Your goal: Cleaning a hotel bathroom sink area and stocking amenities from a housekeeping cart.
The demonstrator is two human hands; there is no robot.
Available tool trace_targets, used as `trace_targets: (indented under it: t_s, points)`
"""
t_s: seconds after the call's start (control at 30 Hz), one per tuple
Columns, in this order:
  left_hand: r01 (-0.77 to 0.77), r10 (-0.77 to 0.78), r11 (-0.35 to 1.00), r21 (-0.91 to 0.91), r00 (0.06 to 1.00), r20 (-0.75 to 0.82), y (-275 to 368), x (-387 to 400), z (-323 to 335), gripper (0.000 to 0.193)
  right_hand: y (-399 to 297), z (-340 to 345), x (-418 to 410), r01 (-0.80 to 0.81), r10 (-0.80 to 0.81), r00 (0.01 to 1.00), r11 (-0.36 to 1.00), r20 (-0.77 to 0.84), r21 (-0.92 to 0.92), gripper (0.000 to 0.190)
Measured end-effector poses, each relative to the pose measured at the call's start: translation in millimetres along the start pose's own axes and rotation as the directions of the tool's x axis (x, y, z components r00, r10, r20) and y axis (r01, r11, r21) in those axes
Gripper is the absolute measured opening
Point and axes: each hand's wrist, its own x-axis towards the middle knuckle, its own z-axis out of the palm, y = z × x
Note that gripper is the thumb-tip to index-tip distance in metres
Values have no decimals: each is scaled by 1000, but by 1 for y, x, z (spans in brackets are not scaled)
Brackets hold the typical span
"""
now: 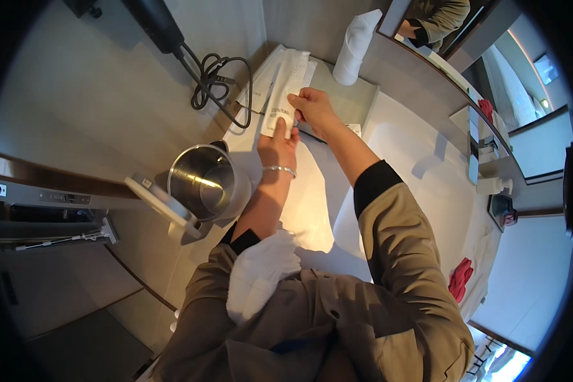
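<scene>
My left hand (279, 142) grips the lower end of a white paper dental kit packet (286, 86), thumb on top. At the packet's right edge, my right hand (313, 109) pinches it between thumb and fingers. Under and behind the packet lie other printed paper packets (260, 88) and a grey-green tray or box (353, 102). A rolled white towel (351, 52) stands upright at its back. An open electric kettle (205, 184) with a steel inside is left of my left forearm. A white cloth (262, 277) lies against my left sleeve and front.
A black hair dryer (155, 24) hangs at upper left, its looped cable (215, 81) close to the packets. Along the white counter (410, 143), at right, are a pump bottle (494, 185) and a red cloth (460, 280). A mirror (472, 76) lines the wall.
</scene>
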Motion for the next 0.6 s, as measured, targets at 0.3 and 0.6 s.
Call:
trace_targets:
  t_s: [0.3,0.6]
  points:
    - [-283,322,943,175,911,-257,-8,76,-15,18,39,-17,-3,499,-491,784,135,379,-856,28]
    - [-109,253,920,378,899,-357,-15,90,-17,28,40,-24,6,471,-690,643,16,331,-882,9]
